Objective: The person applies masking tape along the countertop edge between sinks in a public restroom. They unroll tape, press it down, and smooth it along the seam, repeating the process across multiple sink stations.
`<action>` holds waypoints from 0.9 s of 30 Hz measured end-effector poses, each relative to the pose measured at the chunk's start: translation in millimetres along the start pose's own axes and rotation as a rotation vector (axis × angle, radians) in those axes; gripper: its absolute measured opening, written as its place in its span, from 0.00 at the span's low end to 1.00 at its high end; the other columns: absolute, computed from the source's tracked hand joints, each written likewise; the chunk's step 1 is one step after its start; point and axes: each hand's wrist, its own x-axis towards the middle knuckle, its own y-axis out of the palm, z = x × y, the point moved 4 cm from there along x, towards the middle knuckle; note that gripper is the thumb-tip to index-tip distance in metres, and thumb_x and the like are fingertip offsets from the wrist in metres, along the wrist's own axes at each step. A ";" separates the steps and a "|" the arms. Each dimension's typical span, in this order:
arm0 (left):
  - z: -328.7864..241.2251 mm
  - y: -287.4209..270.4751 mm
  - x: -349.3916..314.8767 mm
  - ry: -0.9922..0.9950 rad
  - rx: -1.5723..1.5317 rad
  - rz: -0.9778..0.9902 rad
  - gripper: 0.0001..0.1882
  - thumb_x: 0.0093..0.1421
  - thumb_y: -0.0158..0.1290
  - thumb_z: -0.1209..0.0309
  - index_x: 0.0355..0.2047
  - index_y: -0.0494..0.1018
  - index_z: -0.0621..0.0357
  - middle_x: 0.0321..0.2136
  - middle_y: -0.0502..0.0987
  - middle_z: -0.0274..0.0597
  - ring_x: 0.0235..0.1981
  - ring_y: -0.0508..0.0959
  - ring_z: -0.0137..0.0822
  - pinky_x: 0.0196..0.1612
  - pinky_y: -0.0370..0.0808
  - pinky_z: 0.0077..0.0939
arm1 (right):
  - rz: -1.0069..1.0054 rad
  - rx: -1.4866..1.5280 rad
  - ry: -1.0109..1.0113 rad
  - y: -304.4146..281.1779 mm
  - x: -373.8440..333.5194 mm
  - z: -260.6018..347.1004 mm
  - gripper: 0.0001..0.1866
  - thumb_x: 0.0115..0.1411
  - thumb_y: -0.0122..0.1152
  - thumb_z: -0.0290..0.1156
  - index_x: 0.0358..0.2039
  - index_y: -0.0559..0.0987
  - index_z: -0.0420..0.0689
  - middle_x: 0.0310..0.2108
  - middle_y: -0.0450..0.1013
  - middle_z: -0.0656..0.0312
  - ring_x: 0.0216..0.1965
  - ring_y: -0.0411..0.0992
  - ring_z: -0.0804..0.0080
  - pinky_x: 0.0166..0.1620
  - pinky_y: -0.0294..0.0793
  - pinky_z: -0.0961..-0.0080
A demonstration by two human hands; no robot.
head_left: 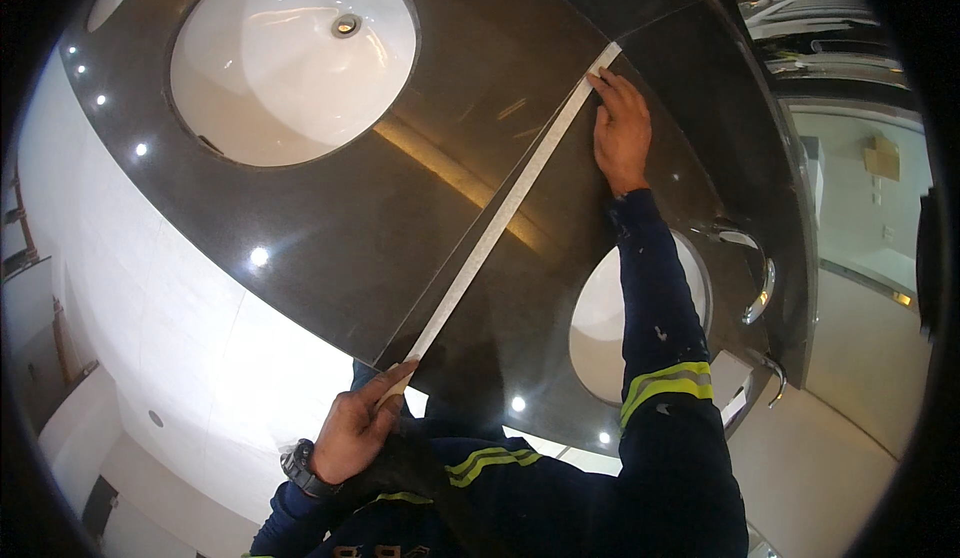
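Note:
A long, narrow pale strip of tape (500, 220) runs across the dark, glossy countertop (330, 220), beside a thin joint line. At the near edge my left hand (352, 432) is closed in a pinch on the strip's lower end; whether a roll is in the palm is hidden. My right hand (624, 130) reaches to the far end by the wall. Its fingers are stretched out, with the tips pressing on the strip and the thumb apart.
A large white basin (290, 108) is set into the counter at the left. Partly behind my right forearm is another white basin (597, 333), with a curved chrome faucet (762, 283) beside it. A dark backsplash (690, 68) rises along the far side.

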 end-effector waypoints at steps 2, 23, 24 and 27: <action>2.8 0.9 1.0 0.031 -0.011 -0.015 0.26 0.69 0.43 0.77 0.67 0.68 0.60 0.27 0.79 0.43 0.25 0.76 0.31 0.38 0.77 0.28 | 0.002 -0.012 -0.001 0.8 -0.4 -0.4 0.24 0.62 0.57 0.22 0.58 0.80 0.55 0.63 0.72 0.64 0.67 0.65 0.57 0.68 0.63 0.57; 51.5 -14.6 -24.9 0.110 -0.128 0.016 0.17 0.73 0.41 0.79 0.53 0.78 0.62 0.31 0.80 0.44 0.28 0.79 0.31 0.36 0.78 0.25 | 0.010 -0.128 -0.034 6.6 2.8 -4.8 0.21 0.64 0.55 0.27 0.56 0.81 0.57 0.61 0.73 0.66 0.64 0.67 0.59 0.67 0.65 0.58; 51.9 -14.1 -22.7 0.072 -0.128 0.044 0.17 0.73 0.40 0.79 0.54 0.78 0.62 0.30 0.80 0.44 0.27 0.79 0.31 0.35 0.78 0.25 | 0.006 -0.117 -0.035 5.6 2.7 -4.3 0.21 0.64 0.55 0.27 0.56 0.81 0.57 0.60 0.73 0.66 0.63 0.67 0.59 0.67 0.65 0.58; 54.6 -11.8 -19.6 -0.016 -0.161 0.117 0.18 0.74 0.40 0.78 0.56 0.76 0.61 0.27 0.79 0.42 0.24 0.77 0.28 0.33 0.76 0.23 | -0.004 -0.082 -0.042 2.5 2.6 -3.5 0.21 0.64 0.55 0.27 0.56 0.81 0.57 0.60 0.73 0.66 0.63 0.67 0.59 0.67 0.65 0.59</action>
